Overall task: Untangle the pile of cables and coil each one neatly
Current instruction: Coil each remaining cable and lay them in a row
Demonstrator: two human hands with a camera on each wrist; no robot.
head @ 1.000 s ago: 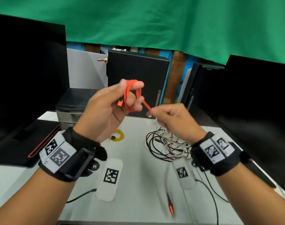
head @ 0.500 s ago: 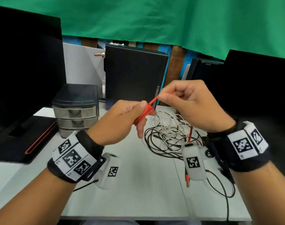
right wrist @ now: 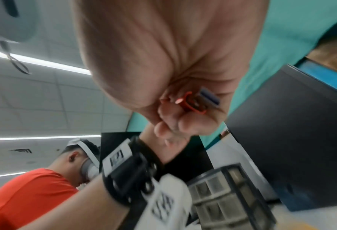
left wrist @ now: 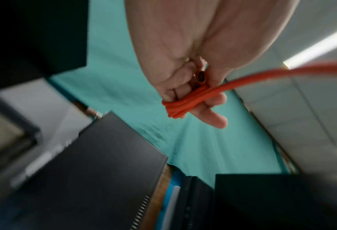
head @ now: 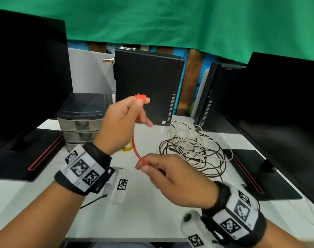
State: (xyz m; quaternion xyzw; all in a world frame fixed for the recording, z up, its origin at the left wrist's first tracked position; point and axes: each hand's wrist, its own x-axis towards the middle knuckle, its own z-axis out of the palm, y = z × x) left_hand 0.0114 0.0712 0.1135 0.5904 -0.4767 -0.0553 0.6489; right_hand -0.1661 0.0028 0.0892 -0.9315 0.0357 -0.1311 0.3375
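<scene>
My left hand (head: 133,111) is raised above the table and holds a small coil of red cable (head: 141,97) wound round its fingers; the left wrist view shows the wraps (left wrist: 185,103) and a dark plug (left wrist: 201,76) tucked in the palm. A free length of the red cable (head: 135,149) curves down to my right hand (head: 152,167), which pinches it lower and nearer to me. In the right wrist view its fingers curl round the red USB plug (right wrist: 200,99). A tangled pile of black and white cables (head: 193,147) lies on the white table (head: 152,208), right of both hands.
A small yellow cable coil (head: 126,148) lies behind my left wrist. A grey drawer unit (head: 81,120) stands at the back left, a black computer case (head: 145,83) behind the hands, and black monitors with stands (head: 259,169) flank the table.
My left hand rose with the red coil. My right hand dropped from above the pile down toward me, drawing the free red cable below the left hand. The dangling plug is now in its palm.
</scene>
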